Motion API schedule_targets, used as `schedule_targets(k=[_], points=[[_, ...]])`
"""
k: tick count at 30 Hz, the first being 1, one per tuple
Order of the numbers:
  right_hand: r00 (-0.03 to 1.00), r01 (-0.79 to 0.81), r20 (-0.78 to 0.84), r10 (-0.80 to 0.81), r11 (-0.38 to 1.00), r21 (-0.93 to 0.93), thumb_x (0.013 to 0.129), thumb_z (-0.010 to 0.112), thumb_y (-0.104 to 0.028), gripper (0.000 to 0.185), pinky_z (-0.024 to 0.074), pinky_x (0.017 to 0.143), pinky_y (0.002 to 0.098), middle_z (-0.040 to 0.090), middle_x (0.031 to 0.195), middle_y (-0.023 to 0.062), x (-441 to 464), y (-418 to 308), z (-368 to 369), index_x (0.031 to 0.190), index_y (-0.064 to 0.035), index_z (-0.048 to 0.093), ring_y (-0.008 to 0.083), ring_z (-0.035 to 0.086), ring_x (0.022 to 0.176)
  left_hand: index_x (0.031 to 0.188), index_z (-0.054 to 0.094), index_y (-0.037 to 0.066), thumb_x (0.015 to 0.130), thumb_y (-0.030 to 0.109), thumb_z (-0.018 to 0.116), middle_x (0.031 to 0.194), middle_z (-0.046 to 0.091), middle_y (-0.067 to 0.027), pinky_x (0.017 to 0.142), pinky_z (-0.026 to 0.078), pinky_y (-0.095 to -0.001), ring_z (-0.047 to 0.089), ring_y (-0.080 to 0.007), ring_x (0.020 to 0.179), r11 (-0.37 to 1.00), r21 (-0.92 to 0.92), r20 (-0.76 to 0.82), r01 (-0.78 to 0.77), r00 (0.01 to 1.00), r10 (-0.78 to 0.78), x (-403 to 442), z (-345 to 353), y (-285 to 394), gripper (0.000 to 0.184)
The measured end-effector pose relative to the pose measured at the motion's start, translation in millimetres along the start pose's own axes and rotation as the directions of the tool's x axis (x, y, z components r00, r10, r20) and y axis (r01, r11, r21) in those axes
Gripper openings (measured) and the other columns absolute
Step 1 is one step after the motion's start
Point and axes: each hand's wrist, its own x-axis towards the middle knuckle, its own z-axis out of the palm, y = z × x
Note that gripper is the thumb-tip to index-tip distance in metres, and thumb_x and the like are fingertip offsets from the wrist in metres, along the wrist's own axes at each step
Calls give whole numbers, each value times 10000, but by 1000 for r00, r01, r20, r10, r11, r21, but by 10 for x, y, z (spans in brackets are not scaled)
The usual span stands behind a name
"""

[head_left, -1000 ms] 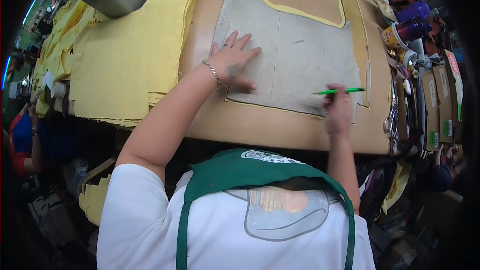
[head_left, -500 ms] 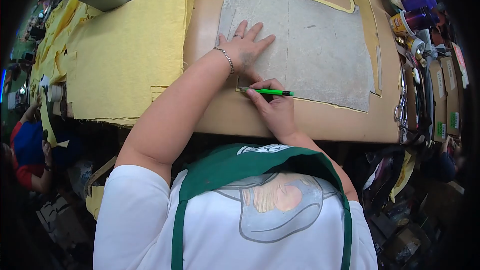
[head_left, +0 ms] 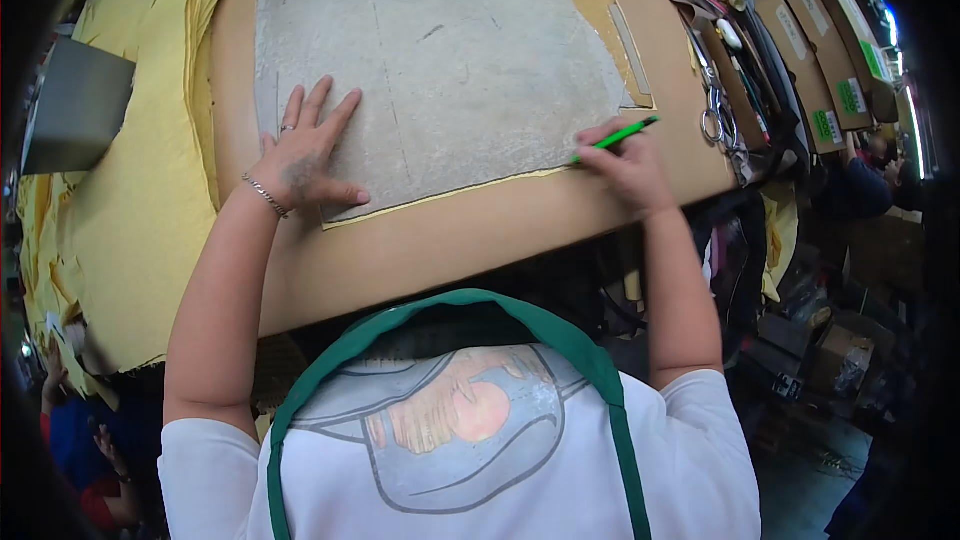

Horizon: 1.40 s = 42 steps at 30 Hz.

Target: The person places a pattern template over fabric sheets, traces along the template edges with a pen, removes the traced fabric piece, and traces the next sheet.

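Note:
A large grey pattern sheet (head_left: 480, 80) with a scuffed surface lies flat on the brown work table (head_left: 450, 240). A thin strip of yellow material (head_left: 440, 198) shows from under its near edge. My left hand (head_left: 310, 165) is pressed on the sheet's near left corner, fingers spread. At the near right part of the edge, my right hand (head_left: 637, 168) grips a green pen (head_left: 622, 136). The pen's tip points down at the edge; its black end slants up to the right.
Stacked yellow sheets (head_left: 140, 160) cover the left side, beside a grey metal block (head_left: 80, 105). Scissors (head_left: 712, 112), pens and cardboard boxes (head_left: 800, 50) line the right edge. Another person's hand (head_left: 108, 452) shows at lower left.
My right hand has moved the pen rightward along the near edge, from close to my left hand towards the far right corner. My left hand stays spread on the sheet. The view has turned.

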Motion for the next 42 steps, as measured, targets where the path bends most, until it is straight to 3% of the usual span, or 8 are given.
schedule_targets(k=[7,8,15,18,24,30,38,42], points=[[973,-12,-231,-28,985,-173,732,642,-68,136,430,618,216,565,729,33,-83,12,-591,771,-23,520,92,535,672,1353,142,257,418,456,777,1415,32,-108,906,192,-659,17,-385,1285,1000,3,-12,-24,1000,24,7,12,-24,1148],[955,65,-287,-72,997,-34,742,641,-75,132,420,608,213,559,733,30,-104,-19,-410,774,-38,519,79,522,678,1354,139,256,419,462,774,1415,31,-111,907,194,-657,18,-390,1283,1000,14,-10,-27,1000,27,17,8,-19,1149],[993,106,28,-115,973,206,737,662,-95,136,430,680,221,580,767,32,-264,-300,1837,753,-25,546,84,534,747,1356,123,261,470,385,774,1415,21,-121,894,231,-654,17,-395,1281,997,15,28,-77,997,76,24,12,-115,1106],[992,20,111,-56,954,300,724,670,-111,147,438,664,255,588,760,60,-252,-368,2193,726,-25,551,128,550,731,1355,124,264,479,351,778,1416,26,-112,888,241,-655,17,-385,1284,998,25,36,-59,998,58,25,-1,-89,1097],[970,236,41,-241,967,101,688,682,-105,149,439,621,310,580,745,99,-182,-215,2364,739,-42,557,231,553,695,1354,124,268,483,345,777,1416,30,-106,888,252,-650,15,-379,1286,998,36,34,-61,998,60,8,-10,-98,1092],[985,150,72,-156,985,82,701,674,-108,162,452,660,289,585,744,96,-129,-274,1893,732,-22,539,181,580,729,1354,120,274,484,325,783,1418,17,-100,903,235,-646,10,-377,1287,998,28,43,-59,997,58,14,-10,-91,1095],[992,115,56,-111,991,-73,702,666,-72,142,435,757,275,580,761,69,14,-39,81,732,-23,536,184,575,860,1357,111,271,436,269,807,1421,-18,-80,923,205,-640,-1,-373,1288,999,-12,76,-51,996,52,-2,-62,-38,1154],[995,-56,-81,57,998,12,705,669,-71,148,431,675,241,557,717,41,-41,11,-545,703,-32,526,126,556,738,1358,105,263,425,283,810,1420,-21,-90,928,195,-635,-4,-379,1287,999,-2,80,-49,996,49,15,-57,-30,1170]])
